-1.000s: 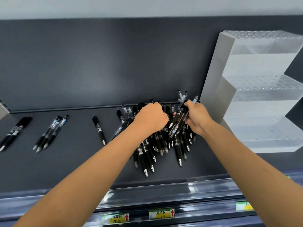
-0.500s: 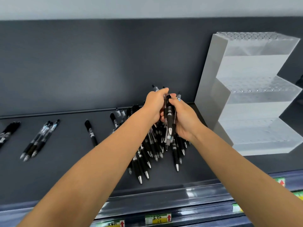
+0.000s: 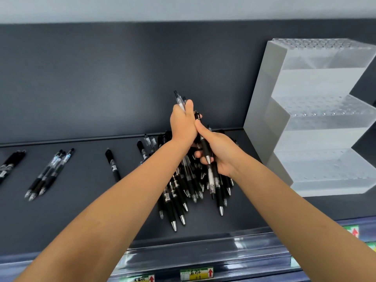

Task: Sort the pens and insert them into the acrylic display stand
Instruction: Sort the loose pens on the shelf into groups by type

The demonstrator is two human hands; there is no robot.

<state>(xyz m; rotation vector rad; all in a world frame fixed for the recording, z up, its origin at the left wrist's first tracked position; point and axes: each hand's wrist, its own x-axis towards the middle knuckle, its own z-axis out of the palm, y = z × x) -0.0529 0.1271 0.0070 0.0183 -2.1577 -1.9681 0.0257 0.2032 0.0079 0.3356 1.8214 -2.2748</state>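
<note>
Pen pile (image 3: 183,192) sits mid-shelf, near the acrylic display stand (image 3: 305,119) on its left, tips toward you. Your left hand (image 3: 183,123) is clenched round clear pens (image 3: 180,101), raised above the pile. Your right hand (image 3: 221,153) touches it and grips a black pen (image 3: 205,145) plus others, count unclear. Bare shelf (image 3: 81,210) separates the pile, single pen (image 3: 113,164) and clear trio (image 3: 48,174). Far-left black pens (image 3: 10,163) and the stand's right edge are cut off. Front rail (image 3: 203,243) borders the shelf.

body: two forearms (image 3: 122,200) — bare | left grip (image 3: 183,127): bare | right grip (image 3: 221,153): bare
</note>
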